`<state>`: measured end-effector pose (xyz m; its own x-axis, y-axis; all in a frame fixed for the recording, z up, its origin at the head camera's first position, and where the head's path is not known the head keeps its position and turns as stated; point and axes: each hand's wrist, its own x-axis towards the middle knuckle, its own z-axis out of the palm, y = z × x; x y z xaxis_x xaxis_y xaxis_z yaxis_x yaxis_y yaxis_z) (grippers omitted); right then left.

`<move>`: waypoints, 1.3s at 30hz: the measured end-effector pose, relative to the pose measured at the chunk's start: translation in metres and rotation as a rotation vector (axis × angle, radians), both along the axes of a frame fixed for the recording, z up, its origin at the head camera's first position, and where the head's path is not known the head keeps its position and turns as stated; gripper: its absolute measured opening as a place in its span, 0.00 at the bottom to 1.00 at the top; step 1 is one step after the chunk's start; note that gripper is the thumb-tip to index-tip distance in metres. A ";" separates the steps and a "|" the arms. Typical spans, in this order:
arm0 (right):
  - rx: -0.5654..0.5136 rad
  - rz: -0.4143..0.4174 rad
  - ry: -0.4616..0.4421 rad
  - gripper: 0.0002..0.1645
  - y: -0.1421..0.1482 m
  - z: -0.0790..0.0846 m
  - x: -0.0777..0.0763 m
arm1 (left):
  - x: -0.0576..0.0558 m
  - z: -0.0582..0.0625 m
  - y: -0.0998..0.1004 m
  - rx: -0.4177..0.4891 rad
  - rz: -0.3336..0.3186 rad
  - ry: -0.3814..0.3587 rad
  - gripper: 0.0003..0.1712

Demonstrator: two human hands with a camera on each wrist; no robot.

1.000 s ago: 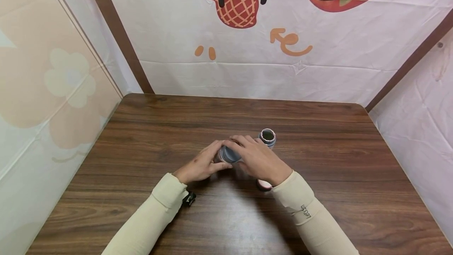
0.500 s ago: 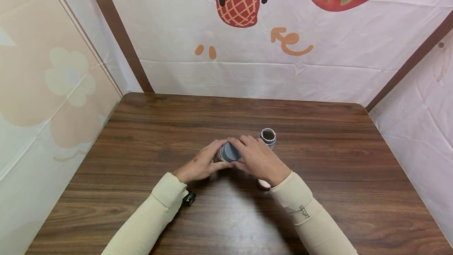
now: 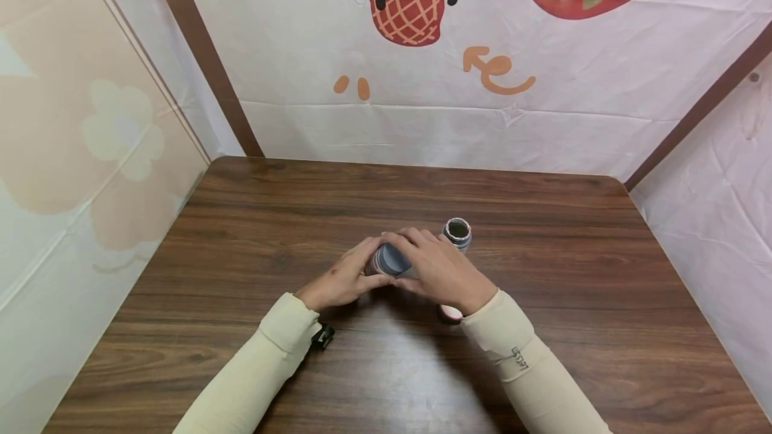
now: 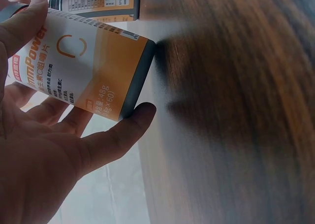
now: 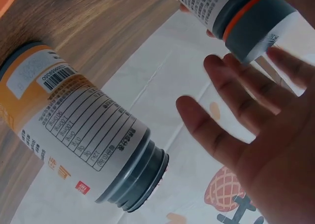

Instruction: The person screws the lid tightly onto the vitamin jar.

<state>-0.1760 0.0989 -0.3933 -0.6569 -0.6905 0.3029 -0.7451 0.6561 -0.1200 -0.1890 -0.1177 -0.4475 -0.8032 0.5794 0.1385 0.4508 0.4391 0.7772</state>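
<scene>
A capped vitamin C tablet bottle [image 4: 83,61], white and orange with a dark base, is tilted over the table between my hands. My left hand [image 3: 344,280] grips its body, and one fingertip lies at the base edge in the left wrist view. On its dark grey cap [image 3: 395,260] is my right hand [image 3: 437,270], thumb and index finger at opposite sides. The other right fingers [image 5: 216,130] reach out past the cap, apart from it. A second, similar bottle [image 5: 83,120] stands upright without a lid just beyond the right hand, its mouth showing dark inside.
A small round lid-like piece [image 3: 449,314], pale inside with a dark red rim, lies by the right wrist and is partly hidden by it. The wood-grain table [image 3: 271,220] ends at a printed white cloth wall [image 3: 289,126]. A black device [image 3: 322,337] is at the left wrist.
The right fingers have shifted slightly round the cap, uncovering more of its top than a second ago. The left hand and the second bottle stay in place.
</scene>
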 end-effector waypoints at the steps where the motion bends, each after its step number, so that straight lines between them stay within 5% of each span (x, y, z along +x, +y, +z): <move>1: -0.001 0.016 -0.003 0.42 0.000 0.000 0.000 | 0.000 0.000 0.000 0.000 0.001 -0.006 0.38; 16: -0.001 -0.009 -0.018 0.36 -0.002 0.000 -0.002 | -0.001 0.001 0.000 -0.001 0.002 -0.033 0.38; 29: -0.032 -0.082 -0.042 0.35 -0.004 -0.003 0.000 | 0.000 0.002 0.001 -0.018 0.008 0.022 0.38; 39: -0.044 0.055 -0.005 0.41 -0.002 -0.002 -0.002 | -0.001 0.000 0.001 0.013 -0.003 0.022 0.38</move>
<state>-0.1778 0.0967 -0.3952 -0.6202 -0.7116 0.3301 -0.7789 0.6085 -0.1517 -0.1898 -0.1168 -0.4474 -0.7980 0.5801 0.1635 0.4690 0.4274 0.7729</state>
